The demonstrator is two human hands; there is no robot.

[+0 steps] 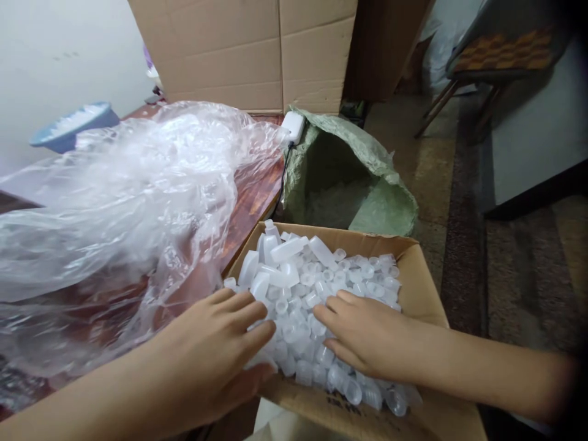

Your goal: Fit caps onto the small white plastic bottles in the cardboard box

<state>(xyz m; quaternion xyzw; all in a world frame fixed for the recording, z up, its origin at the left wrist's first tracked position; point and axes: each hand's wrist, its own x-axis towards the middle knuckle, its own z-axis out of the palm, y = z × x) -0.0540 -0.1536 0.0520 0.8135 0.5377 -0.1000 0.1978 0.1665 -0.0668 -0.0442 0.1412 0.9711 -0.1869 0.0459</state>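
Caps (296, 334) are lying heaped in the box (429, 291), beside the bench (258, 208). The left hand (215, 343) and right hand (367, 334) are reaching over them, fingers loosely open, no grip showing. Caps are crowding the near side, so a hard push could be spilling some. Bottles (287, 250) are leaning at the far left corner; shifting caps could be tipping them out.

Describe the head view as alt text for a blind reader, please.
A person's left hand and right hand are over small translucent plastic pieces in an open cardboard box. Clear plastic sheeting lies at left; an open green sack stands behind.
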